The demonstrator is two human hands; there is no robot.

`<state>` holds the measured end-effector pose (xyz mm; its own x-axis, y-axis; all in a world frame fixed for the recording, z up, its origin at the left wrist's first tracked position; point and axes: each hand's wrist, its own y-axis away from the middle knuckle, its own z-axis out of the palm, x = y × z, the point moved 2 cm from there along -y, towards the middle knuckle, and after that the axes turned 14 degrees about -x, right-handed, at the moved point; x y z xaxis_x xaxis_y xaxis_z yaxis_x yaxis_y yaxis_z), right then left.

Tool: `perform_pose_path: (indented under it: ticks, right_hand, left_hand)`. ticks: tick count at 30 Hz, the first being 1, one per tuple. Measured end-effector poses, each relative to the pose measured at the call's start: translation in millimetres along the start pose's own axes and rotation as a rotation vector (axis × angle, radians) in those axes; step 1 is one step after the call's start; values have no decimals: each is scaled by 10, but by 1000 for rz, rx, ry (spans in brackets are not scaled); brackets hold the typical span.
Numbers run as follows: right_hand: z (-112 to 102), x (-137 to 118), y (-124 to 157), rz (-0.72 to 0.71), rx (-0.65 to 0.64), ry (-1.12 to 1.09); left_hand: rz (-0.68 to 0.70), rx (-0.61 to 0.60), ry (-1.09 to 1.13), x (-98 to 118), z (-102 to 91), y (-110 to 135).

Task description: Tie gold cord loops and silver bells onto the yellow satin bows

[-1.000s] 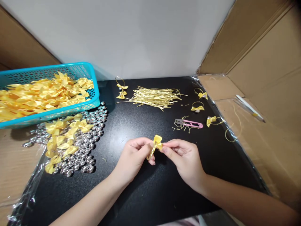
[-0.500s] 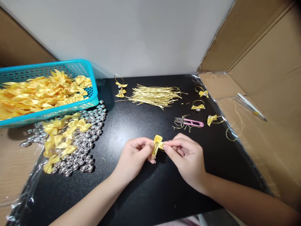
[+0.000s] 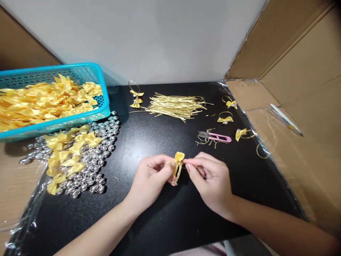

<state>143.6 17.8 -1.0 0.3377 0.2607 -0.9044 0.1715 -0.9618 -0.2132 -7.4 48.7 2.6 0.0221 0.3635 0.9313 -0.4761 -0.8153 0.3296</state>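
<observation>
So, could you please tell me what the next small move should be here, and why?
Probably pull the right hand gently away to tighten the gold cord: the left hand pins the yellow bow, and the cord loops loose below it.

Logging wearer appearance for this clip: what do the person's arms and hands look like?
The left hand and right hand are bare: no gloves, rings, watch or bands. Both forearms are uncovered to the frame's edge, no sleeve in view. Nails look short and unpainted.
</observation>
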Motion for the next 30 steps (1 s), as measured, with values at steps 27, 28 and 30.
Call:
perform_pose_path:
  ticks: [27, 28, 30]
  right_hand:
    - [-28, -3, -75, -2, -60, -19]
    - [-28, -2, -79, 8, -67, -33]
    - [-28, -4, -83, 31, -78, -48]
  left_hand:
    - [-77, -86, 52, -71, -40, -38]
    - [-83, -99, 65, -77, -46, -42]
    - [-98, -123, 92, -87, -54, -49]
